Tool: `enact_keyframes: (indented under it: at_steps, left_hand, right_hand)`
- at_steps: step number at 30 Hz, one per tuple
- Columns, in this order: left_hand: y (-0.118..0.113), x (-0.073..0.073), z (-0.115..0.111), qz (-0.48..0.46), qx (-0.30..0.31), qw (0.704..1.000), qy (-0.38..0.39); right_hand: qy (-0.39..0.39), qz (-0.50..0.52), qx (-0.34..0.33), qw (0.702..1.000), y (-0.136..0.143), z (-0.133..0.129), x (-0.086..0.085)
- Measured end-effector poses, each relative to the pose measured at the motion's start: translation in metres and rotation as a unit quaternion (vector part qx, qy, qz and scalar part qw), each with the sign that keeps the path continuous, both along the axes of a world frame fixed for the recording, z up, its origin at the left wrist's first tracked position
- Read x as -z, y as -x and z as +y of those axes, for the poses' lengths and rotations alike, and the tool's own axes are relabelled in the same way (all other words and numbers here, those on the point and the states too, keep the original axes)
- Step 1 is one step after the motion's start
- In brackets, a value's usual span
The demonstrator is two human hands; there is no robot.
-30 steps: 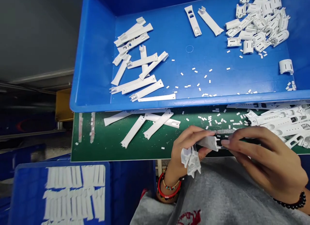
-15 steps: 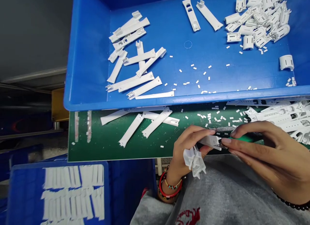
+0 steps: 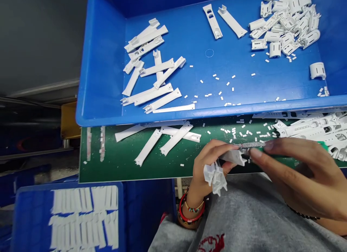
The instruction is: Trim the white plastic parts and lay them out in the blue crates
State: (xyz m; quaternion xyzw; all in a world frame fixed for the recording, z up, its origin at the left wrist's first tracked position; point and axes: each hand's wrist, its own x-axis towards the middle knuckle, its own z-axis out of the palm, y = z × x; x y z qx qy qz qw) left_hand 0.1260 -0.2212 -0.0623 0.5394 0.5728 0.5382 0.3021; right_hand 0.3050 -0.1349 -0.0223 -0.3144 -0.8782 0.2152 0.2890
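My left hand (image 3: 202, 163) is closed around white plastic parts. One long part (image 3: 233, 157) sticks out between its thumb and index finger, with its notched end toward the right. A small bunch of similar parts (image 3: 216, 178) pokes out below the fingers. My right hand (image 3: 300, 176) pinches a green-handled tool (image 3: 323, 145), whose handle end shows behind the knuckles. A dark, narrow metal end of the tool lies close by the notched end of the held part; whether it touches is hard to tell.
A large blue bin (image 3: 173, 114) holds long white parts, curved white pieces (image 3: 275, 49) and small white chips. More long parts (image 3: 148, 147) and chips lie on the green tabletop (image 3: 108, 169). White pieces (image 3: 325, 127) are heaped at right. A blue tray (image 3: 29, 219) holds rows of parts at lower left.
My right hand has turned, so more of the green handle shows behind it, and the tool's end has shifted up along the held part. My left hand keeps its hold, nearly still.
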Motion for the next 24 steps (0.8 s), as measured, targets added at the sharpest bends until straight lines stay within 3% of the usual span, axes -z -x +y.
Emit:
enact_keyframes:
  at_steps: [3, 7, 9, 14, 16, 20, 24]
  left_hand:
    - [-0.001, 0.001, -0.001, -0.009, 0.004, 1.000, -0.010]
    - [0.000, 0.000, -0.001, -0.011, 0.015, 1.000, -0.009]
    - [0.000, 0.000, -0.001, -0.010, 0.019, 1.000, -0.009]
    - [0.001, 0.004, -0.002, 0.000, 0.030, 1.000, 0.002]
    - [0.001, 0.006, -0.002, -0.001, 0.023, 1.000, -0.003]
    - [0.000, 0.003, -0.002, -0.011, -0.004, 1.000, -0.005]
    - [-0.002, -0.003, -0.002, -0.011, -0.018, 0.999, 0.024]
  right_hand:
    - [-0.082, 0.038, 0.028, 0.996, -0.001, 0.006, 0.002]
    - [0.024, 0.004, -0.002, 1.000, 0.000, -0.001, -0.006]
    - [0.024, 0.009, -0.023, 0.999, 0.004, -0.006, -0.008]
    - [-0.072, -0.023, 0.048, 0.996, 0.009, 0.003, 0.002]
    - [-0.067, -0.018, 0.067, 0.995, 0.007, 0.009, 0.005]
    - [0.017, 0.005, 0.017, 1.000, 0.005, 0.007, -0.003]
    - [0.024, 0.008, -0.039, 0.999, 0.007, -0.005, -0.009]
